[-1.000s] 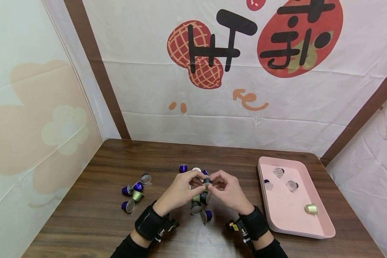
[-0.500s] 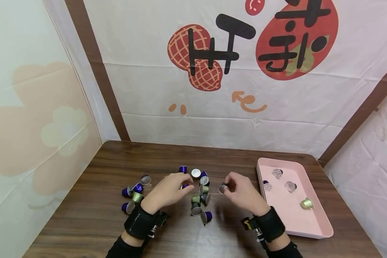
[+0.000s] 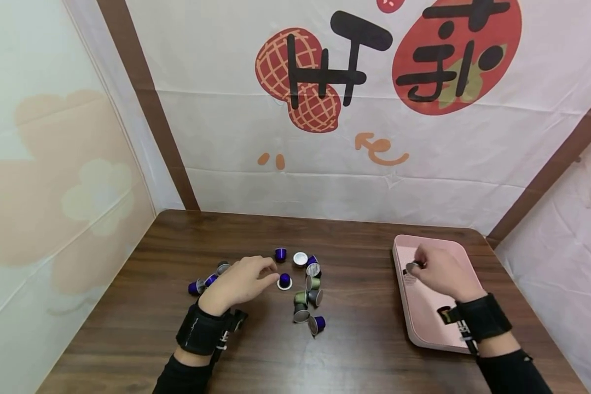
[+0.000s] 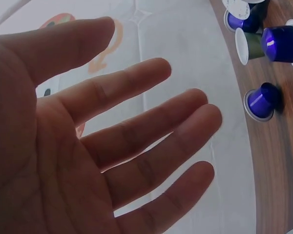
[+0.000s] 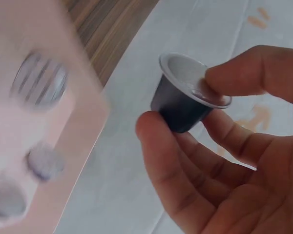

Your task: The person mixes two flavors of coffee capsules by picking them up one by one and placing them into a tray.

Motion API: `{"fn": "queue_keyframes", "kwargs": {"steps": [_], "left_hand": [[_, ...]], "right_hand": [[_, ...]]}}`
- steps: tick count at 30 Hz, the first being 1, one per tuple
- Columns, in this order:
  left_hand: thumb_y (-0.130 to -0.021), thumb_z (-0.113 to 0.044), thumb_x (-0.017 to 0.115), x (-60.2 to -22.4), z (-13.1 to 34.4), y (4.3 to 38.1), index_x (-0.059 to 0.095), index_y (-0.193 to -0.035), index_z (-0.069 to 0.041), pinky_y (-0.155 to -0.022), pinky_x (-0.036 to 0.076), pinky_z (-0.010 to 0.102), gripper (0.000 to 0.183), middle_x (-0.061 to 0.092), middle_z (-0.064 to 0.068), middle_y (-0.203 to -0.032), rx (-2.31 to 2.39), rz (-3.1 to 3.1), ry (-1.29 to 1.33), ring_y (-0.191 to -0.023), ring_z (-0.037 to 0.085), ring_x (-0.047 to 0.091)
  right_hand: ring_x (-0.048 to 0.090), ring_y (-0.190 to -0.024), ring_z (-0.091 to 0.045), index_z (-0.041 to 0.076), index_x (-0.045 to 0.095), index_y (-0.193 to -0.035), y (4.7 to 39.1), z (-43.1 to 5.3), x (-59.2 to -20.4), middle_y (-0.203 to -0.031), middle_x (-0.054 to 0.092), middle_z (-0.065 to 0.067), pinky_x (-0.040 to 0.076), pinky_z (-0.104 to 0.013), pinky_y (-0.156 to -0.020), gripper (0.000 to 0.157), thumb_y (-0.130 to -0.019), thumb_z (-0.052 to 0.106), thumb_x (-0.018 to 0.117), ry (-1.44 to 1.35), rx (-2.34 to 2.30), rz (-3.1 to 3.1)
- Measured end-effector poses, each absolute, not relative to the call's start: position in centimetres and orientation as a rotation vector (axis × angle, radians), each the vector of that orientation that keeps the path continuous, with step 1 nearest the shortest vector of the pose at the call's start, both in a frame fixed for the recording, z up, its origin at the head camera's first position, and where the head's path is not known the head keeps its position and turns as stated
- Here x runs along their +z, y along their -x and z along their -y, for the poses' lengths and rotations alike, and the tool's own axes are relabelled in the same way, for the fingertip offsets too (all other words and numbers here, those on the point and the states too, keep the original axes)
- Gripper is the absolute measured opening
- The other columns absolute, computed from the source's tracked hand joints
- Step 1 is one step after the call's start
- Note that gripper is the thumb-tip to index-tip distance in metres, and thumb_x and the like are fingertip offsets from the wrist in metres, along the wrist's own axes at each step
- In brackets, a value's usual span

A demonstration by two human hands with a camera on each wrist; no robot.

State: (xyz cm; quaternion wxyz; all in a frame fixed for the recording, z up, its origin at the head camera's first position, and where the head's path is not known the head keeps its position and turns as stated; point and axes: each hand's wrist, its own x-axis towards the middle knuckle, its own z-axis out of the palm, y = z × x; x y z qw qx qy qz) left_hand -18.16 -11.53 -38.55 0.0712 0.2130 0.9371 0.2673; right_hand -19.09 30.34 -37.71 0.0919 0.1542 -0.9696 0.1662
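Observation:
My right hand point(image 3: 445, 273) is over the pink tray point(image 3: 405, 314). Thumb and fingers pinch a dark coffee capsule point(image 5: 180, 105), its pale lid tilted toward the thumb in the right wrist view. Blurred capsules point(image 5: 40, 82) lie in the tray; the hand hides part of the tray in the head view. My left hand point(image 3: 238, 282) hovers above the table with fingers spread and relaxed, holding nothing. Closest to its fingertips, a blue capsule point(image 3: 285, 280) stands on its rim. Right of that, several green, grey and blue capsules point(image 3: 313, 283) lie in a loose column.
Another blue capsule point(image 3: 280, 254) and a white-lidded capsule point(image 3: 300, 259) are farther back. More capsules point(image 3: 195, 287) lie left of my left hand, partly covered by it. The wooden table point(image 3: 354, 350) meets a printed cloth wall point(image 3: 276, 191) behind.
My hands were together around the dark capsule; they have parted. The right hand has carried it rightward over the tray. The left hand has let go and drawn back left, uncovering the blue capsule.

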Motion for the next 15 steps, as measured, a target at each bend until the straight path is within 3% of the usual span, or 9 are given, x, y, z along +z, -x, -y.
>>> {"fn": "queue_keyframes", "kwargs": {"steps": [4, 15], "left_hand": [[-0.095, -0.028, 0.058, -38.5, 11.8, 18.4, 0.066, -0.107, -0.012, -0.079, 0.048, 0.039, 0.021, 0.063, -0.001, -0.099, 0.787, -2.8, -0.64, -0.092, 0.016, 0.06], [-0.097, -0.03, 0.056, -38.2, 12.1, 18.3, 0.065, -0.111, -0.013, -0.083, 0.047, 0.042, 0.024, 0.063, 0.004, -0.108, 0.753, -2.765, -0.604, -0.1, 0.022, 0.059]], "right_hand": [[0.044, -0.057, -0.011, 0.011, 0.055, -0.068, 20.3, -33.3, -38.0, -0.062, 0.05, 0.004, 0.037, -0.031, -0.058, 0.019, -0.074, 0.014, 0.073, -0.481, 0.436, 2.905], [0.048, -0.057, -0.013, 0.001, 0.056, -0.08, 21.4, -35.9, -40.4, -0.064, 0.056, 0.001, 0.04, -0.033, -0.06, 0.018, -0.081, 0.015, 0.068, -0.442, 0.475, 3.168]]}}
